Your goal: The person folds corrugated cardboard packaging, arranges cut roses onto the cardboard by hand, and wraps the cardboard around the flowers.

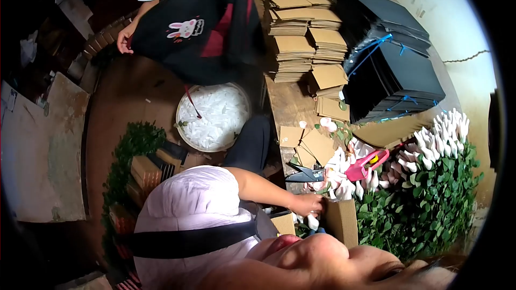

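My left hand [308,204] reaches across to the worktable with its fingers curled. What they grip is partly hidden. A white-tipped flower bud [313,222] shows just below the fingers, and an upright piece of corrugated cardboard [342,222] stands beside them. My right hand does not show; my face and the cardboard cover that area. Beyond my left hand lie pink and white buds [337,174], a pink-handled tool [366,166], a dark-handled cutting tool [306,174] and loose cardboard pieces [314,146].
Stacks of brown cardboard [293,48] and strapped black sheets [398,72] stand along the worktable [282,96]. Leafy stems with white-wrapped heads [424,193] crowd the right. A tub of white scraps [212,120] is on the floor. Another person holds a dark apron [209,32].
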Available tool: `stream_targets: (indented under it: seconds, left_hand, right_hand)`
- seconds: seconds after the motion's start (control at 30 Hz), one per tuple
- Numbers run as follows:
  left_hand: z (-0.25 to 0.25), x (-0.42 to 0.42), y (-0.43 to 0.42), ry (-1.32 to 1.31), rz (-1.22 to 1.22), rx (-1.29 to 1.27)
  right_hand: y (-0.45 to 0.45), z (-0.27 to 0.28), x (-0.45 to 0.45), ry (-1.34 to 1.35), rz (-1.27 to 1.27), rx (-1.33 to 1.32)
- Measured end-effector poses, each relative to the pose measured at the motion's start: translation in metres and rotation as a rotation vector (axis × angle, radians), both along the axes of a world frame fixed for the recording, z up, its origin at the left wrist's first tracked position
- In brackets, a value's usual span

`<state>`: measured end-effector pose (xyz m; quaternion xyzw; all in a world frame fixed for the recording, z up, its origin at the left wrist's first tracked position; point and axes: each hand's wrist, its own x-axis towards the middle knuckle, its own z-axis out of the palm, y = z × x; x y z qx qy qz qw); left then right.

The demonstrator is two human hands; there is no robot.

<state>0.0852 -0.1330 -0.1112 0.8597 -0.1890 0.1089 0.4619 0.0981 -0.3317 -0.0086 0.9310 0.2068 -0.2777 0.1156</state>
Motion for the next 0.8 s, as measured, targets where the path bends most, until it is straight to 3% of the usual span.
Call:
stream_targets:
  seconds: [0.4, 0.57, 0.63, 0.67, 0.7, 0.73, 0.8]
  left_hand:
    - [-0.006, -0.002, -0.006, -0.188, 0.072, -0.046]
    - [0.000, 0.000, 0.003, -0.009, -0.041, 0.027]
    - [0.045, 0.000, 0.026, 0.169, -0.119, 0.083]
    - [0.056, 0.004, 0.026, 0.314, -0.188, 0.103]
    - [0.040, 0.006, 0.014, 0.251, -0.053, -0.036]
    - [0.015, 0.013, 0.016, 0.021, -0.215, 0.002]
    - [0.010, 0.014, 0.012, -0.001, -0.120, 0.037]
  right_hand:
    - [-0.013, -0.054, 0.016, -0.351, 0.059, 0.349]
    - [-0.028, -0.085, 0.019, -0.502, 0.159, 0.452]
    - [-0.034, -0.093, 0.020, -0.556, 0.206, 0.488]
    - [-0.034, -0.087, 0.016, -0.531, 0.165, 0.479]
    - [-0.016, -0.059, 0.004, -0.425, 0.001, 0.466]
    - [-0.013, -0.054, 0.006, -0.327, -0.024, 0.415]
    - [-0.016, -0.056, 0.008, -0.269, -0.063, 0.398]
